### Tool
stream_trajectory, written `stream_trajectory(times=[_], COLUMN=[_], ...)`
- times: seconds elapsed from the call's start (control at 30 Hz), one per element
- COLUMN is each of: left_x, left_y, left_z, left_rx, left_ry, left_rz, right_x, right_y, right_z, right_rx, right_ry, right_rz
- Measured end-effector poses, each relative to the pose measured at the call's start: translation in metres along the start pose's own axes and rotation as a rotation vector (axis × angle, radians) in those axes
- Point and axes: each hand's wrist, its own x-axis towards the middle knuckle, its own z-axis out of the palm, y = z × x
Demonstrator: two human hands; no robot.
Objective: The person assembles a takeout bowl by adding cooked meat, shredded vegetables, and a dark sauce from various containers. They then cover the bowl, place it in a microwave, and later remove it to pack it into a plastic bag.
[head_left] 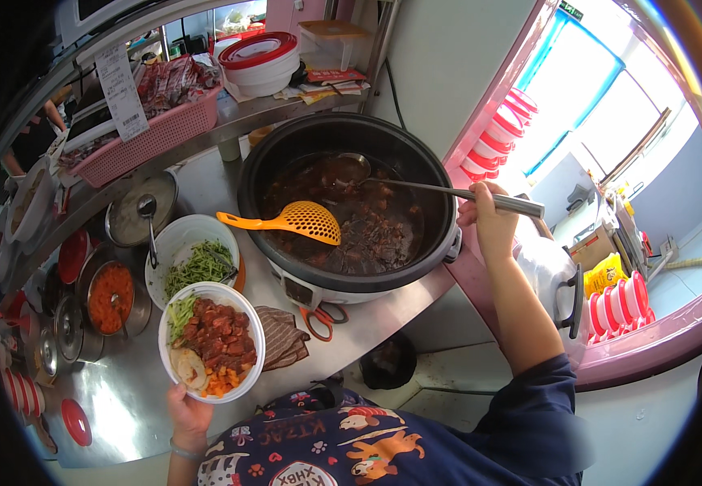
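Hands apart: left hand [189, 417] grips the filled white bowl [261, 334] over the counter [112, 393], probably keeping it level. Right hand [490, 217] clasps the ladle [432, 188] by its handle — likely avoiding the black pot's [319, 134] heat.

Takeaway kitchen: big cooker [339, 281], stacked tubs [620, 309]

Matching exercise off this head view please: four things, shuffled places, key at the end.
1. white bowl
2. metal ladle
3. orange skimmer
4. pink basket

A. lying over the left rim of the black pot
B. in the right hand
C. on the metal shelf
D. in the left hand

Pairs: 1-D, 2-B, 3-A, 4-C
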Motion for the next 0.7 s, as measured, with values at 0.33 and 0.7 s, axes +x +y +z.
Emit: stream_trajectory(times=[0.33, 0.7], left_x=[0.001, 0.005], left_y=[0.002, -0.002], left_z=[0.013, 0.006], left_rx=[0.028, 0.089], left_ry=[-0.026, -0.027], left_rz=[-0.025, -0.003], right_x=[-0.008, -0.003], right_y=[0.011, -0.023], right_z=[0.013, 0.006], right_rx=[-0.439, -0.021], right_ry=[-0.300, 0.010], right_rz=[-0.492, -0.017])
